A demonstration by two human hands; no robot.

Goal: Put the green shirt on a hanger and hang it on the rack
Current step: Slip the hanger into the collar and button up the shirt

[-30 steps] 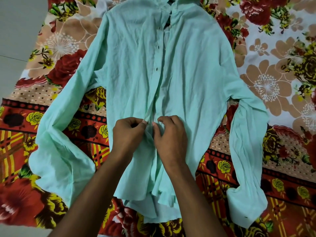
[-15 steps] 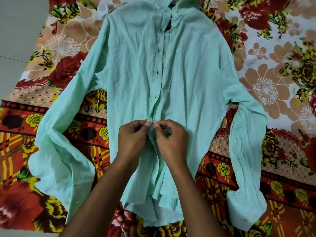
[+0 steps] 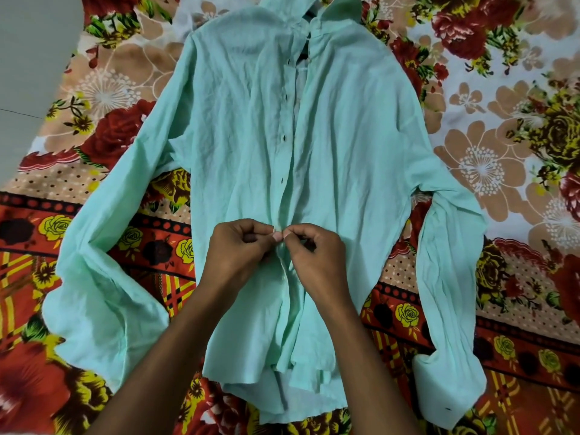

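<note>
The pale green shirt (image 3: 345, 146) lies spread flat, front up, collar at the far end and both long sleeves bent down at its sides. Dark buttons run down its front placket. My left hand (image 3: 238, 249) and my right hand (image 3: 314, 255) meet at the lower part of the placket, fingertips pinching the two fabric edges together at one button spot. Below my hands the shirt front hangs apart at the hem. No hanger and no rack are in view.
A floral bedsheet (image 3: 502, 158) in red, orange, tan and yellow lies under the shirt and fills most of the view. Grey tiled floor (image 3: 28, 76) shows at the far left beyond the sheet's edge.
Both hands have shifted slightly up the placket, and their fingertips have closed together on the shirt's front edges. The shirt itself lies as before.
</note>
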